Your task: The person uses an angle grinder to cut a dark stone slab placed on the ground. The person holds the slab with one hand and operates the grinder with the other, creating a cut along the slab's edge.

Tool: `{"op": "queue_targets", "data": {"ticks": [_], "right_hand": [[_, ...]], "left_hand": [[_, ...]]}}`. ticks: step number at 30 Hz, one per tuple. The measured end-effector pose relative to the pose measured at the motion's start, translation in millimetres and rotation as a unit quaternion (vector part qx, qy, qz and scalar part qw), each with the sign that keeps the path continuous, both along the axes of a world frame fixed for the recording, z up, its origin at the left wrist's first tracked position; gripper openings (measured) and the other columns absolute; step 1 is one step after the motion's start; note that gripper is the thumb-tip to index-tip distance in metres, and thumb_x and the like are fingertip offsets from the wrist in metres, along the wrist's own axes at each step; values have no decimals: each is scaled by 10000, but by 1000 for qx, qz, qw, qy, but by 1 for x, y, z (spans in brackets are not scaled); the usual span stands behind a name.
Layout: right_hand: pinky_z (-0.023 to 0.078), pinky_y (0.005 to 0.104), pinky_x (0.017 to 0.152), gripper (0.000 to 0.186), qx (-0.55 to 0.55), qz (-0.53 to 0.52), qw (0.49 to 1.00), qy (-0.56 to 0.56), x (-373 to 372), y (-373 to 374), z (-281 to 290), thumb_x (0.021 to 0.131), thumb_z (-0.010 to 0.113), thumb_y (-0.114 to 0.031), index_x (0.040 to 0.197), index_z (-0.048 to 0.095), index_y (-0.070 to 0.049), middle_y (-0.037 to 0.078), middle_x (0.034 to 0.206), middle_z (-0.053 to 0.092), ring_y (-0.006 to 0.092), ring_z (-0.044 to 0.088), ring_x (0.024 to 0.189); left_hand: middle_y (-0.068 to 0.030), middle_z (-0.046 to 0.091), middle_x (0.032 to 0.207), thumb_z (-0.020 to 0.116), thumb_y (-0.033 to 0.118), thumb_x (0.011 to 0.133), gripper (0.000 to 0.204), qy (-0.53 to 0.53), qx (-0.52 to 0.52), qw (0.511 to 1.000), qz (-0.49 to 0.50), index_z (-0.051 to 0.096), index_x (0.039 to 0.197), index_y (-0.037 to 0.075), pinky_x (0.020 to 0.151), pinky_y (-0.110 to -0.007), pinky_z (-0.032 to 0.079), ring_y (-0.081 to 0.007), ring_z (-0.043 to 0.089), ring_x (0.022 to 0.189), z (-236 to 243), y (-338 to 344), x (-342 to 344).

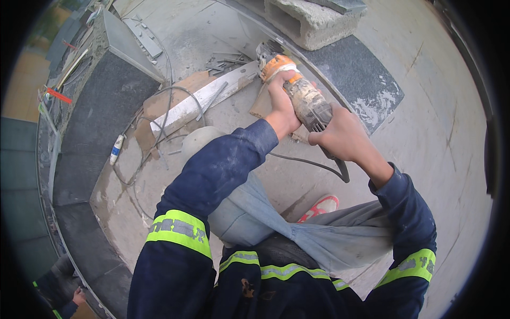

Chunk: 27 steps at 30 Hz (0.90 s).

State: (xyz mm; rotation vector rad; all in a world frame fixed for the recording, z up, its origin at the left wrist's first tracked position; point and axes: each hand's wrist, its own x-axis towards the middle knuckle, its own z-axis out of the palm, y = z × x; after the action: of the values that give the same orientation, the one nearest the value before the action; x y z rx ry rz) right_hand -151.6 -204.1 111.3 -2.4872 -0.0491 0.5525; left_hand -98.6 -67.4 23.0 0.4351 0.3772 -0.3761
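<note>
Both my hands are closed round a dusty orange-and-grey angle grinder (305, 98). My left hand (283, 105) wraps its body just behind the orange section. My right hand (342, 133) grips the rear end, where the black cord (344, 173) comes out and loops down to the left. The grinder's head points up and away from me, close beside the edge of a dark grey stone slab (366, 80). Whether the disc touches the slab, I cannot tell.
A hollow concrete block (313, 24) rests on the far part of the slab. To the left lie a white-topped strip (212, 95), cardboard, stone slivers and a cable with a blue-and-white connector (116, 149). Dark stone panels (106, 111) curve along the left. Another person's hand (79, 296) shows lower left.
</note>
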Motion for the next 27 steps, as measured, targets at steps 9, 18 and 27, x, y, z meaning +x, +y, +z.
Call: {"op": "queue_targets", "data": {"ticks": [9, 18, 27], "right_hand": [[542, 412, 754, 563, -1, -6, 1000, 4, 5, 2, -4, 630, 756, -263, 1008, 566, 108, 276, 842, 667, 390, 689, 818], [534, 437, 781, 552, 19, -11, 1000, -12, -16, -6, 0, 622, 740, -237, 1005, 554, 115, 310, 848, 652, 438, 667, 857], [533, 441, 774, 546, 31, -11, 999, -23, -33, -14, 3, 617, 739, -217, 1004, 551, 120, 311, 836, 647, 450, 660, 842]], "left_hand": [[-141, 580, 938, 591, 419, 743, 548, -3, 3, 1000, -4, 465, 1090, 14, 762, -446, 528, -307, 614, 861, -5, 1, 5], [-138, 575, 956, 591, 421, 752, 551, 7, -4, 1000, -3, 464, 1106, 18, 787, -444, 528, -304, 611, 879, 6, -7, -17], [-137, 575, 940, 580, 413, 762, 506, 3, -20, 1000, -12, 471, 1084, 38, 790, -438, 530, -298, 612, 874, 11, -14, -33]]}}
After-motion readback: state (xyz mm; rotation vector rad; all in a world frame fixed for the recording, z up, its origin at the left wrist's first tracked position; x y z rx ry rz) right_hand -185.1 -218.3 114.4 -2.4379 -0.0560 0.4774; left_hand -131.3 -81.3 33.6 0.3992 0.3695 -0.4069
